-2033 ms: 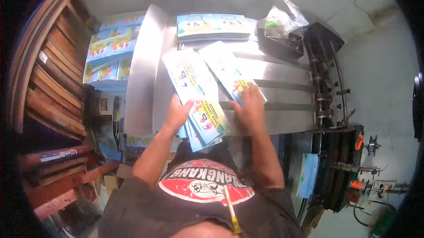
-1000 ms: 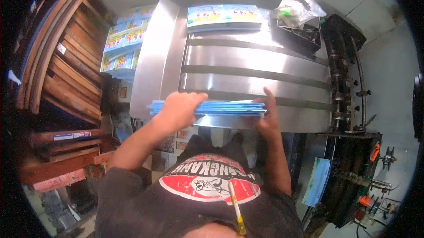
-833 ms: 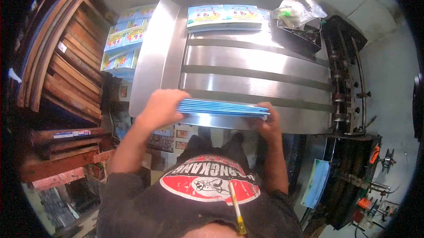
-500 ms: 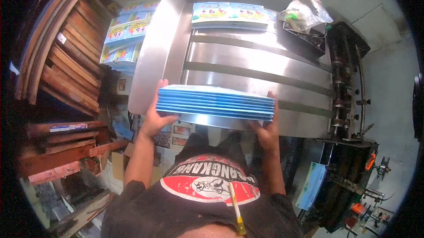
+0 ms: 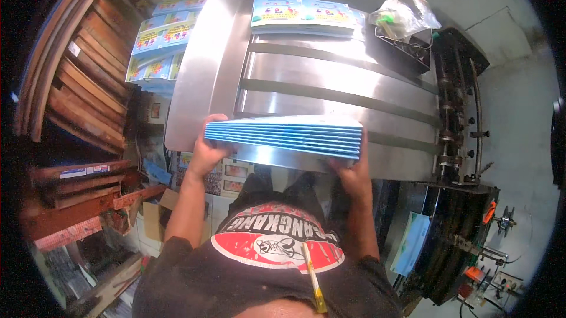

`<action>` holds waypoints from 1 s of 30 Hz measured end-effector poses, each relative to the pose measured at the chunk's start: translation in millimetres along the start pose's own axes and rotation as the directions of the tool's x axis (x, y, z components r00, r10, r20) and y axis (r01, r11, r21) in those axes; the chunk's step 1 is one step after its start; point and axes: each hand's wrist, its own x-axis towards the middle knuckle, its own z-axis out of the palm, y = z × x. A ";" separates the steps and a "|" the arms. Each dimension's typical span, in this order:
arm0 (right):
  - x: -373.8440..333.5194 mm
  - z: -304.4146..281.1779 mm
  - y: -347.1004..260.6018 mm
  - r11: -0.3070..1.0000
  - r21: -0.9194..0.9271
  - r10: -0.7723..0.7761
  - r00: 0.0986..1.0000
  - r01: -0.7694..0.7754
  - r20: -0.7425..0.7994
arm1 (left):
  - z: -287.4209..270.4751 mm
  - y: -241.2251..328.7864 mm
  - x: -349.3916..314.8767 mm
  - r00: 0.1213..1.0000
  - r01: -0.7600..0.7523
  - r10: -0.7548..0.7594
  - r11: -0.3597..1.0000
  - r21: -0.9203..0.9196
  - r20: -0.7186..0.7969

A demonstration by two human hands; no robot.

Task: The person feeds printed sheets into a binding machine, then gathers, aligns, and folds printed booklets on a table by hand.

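Note:
Between my two hands is a stack of long blue-edged folded cards [image 5: 283, 136], its layered long edge facing me. My left hand [image 5: 204, 151] grips the left end, thumb under the near side. At the right end my right hand [image 5: 352, 167] is closed on the stack, thumb in front and fingers behind. Below and beyond the stack lies a metal table [image 5: 330, 73] with dark slots across it. Another stack of printed cards [image 5: 300, 14] lies on the table's far side.
More printed card stacks [image 5: 162, 41] stand left of the metal side plate [image 5: 200, 76]. A black box [image 5: 407, 52] with a clear plastic bag [image 5: 407, 11] sits at the far right, beside a roller mechanism [image 5: 453, 117]. Wooden boards [image 5: 88, 64] lean at the left.
The held stack has tilted slightly, its right end lower relative to the left. Both hands keep their grip. The whole view has shifted a little.

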 end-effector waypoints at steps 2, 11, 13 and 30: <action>-4.8 -9.0 13.9 0.877 -0.396 -0.345 0.931 0.273 -0.122 | 2.3 -1.3 4.2 0.997 -0.073 0.074 0.996 0.043 -0.012; -22.1 5.1 -46.4 0.413 -0.866 -0.522 0.853 0.282 0.029 | 0.8 -9.4 3.4 0.996 -0.076 0.079 0.995 0.063 -0.051; -22.8 5.8 -43.9 0.393 -0.872 -0.556 0.831 0.293 0.029 | 6.8 -9.0 4.5 0.996 -0.060 0.060 0.998 0.003 -0.072; -14.8 20.9 -35.3 0.824 -0.550 -0.184 0.982 0.134 -0.037 | 15.3 -9.0 6.7 0.992 -0.091 0.077 0.984 -0.151 -0.098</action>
